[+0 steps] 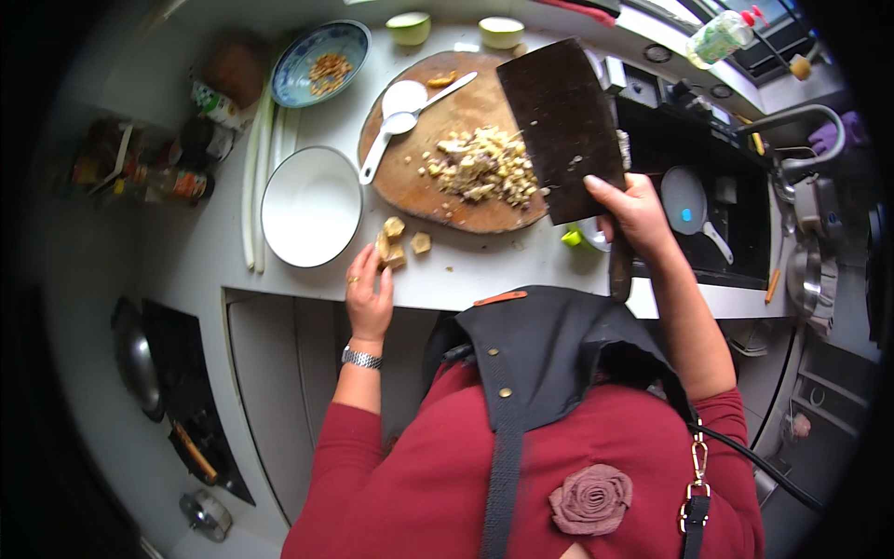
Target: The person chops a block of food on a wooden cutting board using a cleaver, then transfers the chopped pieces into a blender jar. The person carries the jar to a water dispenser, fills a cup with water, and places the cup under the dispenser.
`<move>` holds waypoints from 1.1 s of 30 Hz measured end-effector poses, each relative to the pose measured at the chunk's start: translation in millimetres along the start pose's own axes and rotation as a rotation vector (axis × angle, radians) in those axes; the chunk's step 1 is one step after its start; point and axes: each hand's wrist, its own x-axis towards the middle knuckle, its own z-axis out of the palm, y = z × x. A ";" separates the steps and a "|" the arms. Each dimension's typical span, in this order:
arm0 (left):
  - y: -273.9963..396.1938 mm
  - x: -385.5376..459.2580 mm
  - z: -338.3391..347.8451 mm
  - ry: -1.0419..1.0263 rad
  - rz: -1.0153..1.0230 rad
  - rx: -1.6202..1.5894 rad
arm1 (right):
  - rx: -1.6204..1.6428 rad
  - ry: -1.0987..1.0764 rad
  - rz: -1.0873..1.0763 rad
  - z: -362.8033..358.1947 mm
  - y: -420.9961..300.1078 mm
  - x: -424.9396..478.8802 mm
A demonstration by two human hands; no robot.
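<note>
My right hand (639, 216) grips the handle of a large dark cleaver (562, 126). Its broad blade is raised over the right side of a round wooden chopping board (398, 185), hiding that edge. A heap of finely chopped pale food (485, 168) lies on the board, beside two white spoons (399, 124). With the fingertips of my left hand (369, 290) I touch a small cluster of yellowish-brown food chunks (392, 253) on the counter; whether they are gripped is unclear. One more chunk (421, 242) sits apart, just to the right.
Left of the board stand a white bowl (312, 206) and a blue-patterned bowl (328, 43) with chopped bits. Long green-white stalks (260, 189) run beside them. Two green-rimmed halves (409, 29) stand behind the board. At right, a dark sink (740, 237) holds a small pan (683, 199).
</note>
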 end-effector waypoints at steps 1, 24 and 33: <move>5.2 1.3 -3.6 0.014 -0.008 0.000 | 0.051 -0.014 0.012 1.2 0.8 0.3; 123.5 124.4 81.0 -0.319 -0.477 -1.076 | 0.257 0.038 -0.002 10.0 28.4 -12.0; 95.8 151.3 51.9 -0.231 0.056 -0.569 | -0.058 0.237 -0.062 -15.9 10.5 -62.7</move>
